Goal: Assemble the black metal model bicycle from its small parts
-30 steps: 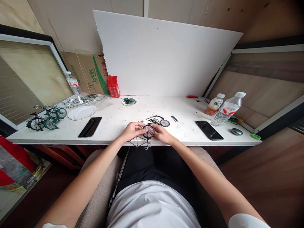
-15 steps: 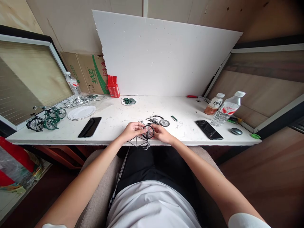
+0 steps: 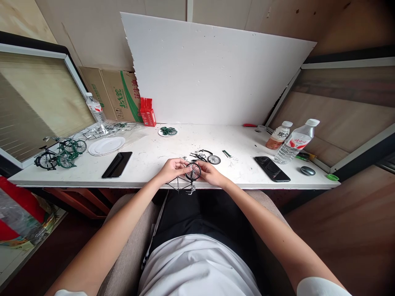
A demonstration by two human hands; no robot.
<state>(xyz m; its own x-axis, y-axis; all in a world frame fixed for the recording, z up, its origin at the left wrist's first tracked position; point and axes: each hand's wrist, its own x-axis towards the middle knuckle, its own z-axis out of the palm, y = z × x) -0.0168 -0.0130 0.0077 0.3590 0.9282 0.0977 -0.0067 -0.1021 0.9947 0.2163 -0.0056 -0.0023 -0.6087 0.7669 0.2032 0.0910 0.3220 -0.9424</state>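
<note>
we hold a black model bicycle frame [image 3: 178,183] at the near edge of the tabletop [image 3: 154,150], with its spoked front wheel [image 3: 193,172] uppermost and its silver handlebar [image 3: 191,192] lower, overhanging the edge. the fingers of our left hand [image 3: 175,169] grasp it at the wheel's left side, the thumb against the wheel. the fingers of our right hand [image 3: 211,173] grasp it at the right side, their tips partly hidden behind the wheel.

just beyond our hands lie loose black bicycle parts [image 3: 201,156] and a spoked loose wheel [image 3: 214,159], with a small green piece [image 3: 226,153] to the right of them. farther back, a small white plate [image 3: 160,132] bears green bicycle parts [image 3: 168,131].

to our left we have a phone [image 3: 117,165], white paper plates [image 3: 108,145], and a black bicycle [image 3: 47,160] standing close beside green bicycles [image 3: 66,159]. to our right are a dark smartphone [image 3: 272,168], two bottles [image 3: 296,142], a computer mouse [image 3: 307,170] and a green cap [image 3: 332,177] near the corner.
</note>
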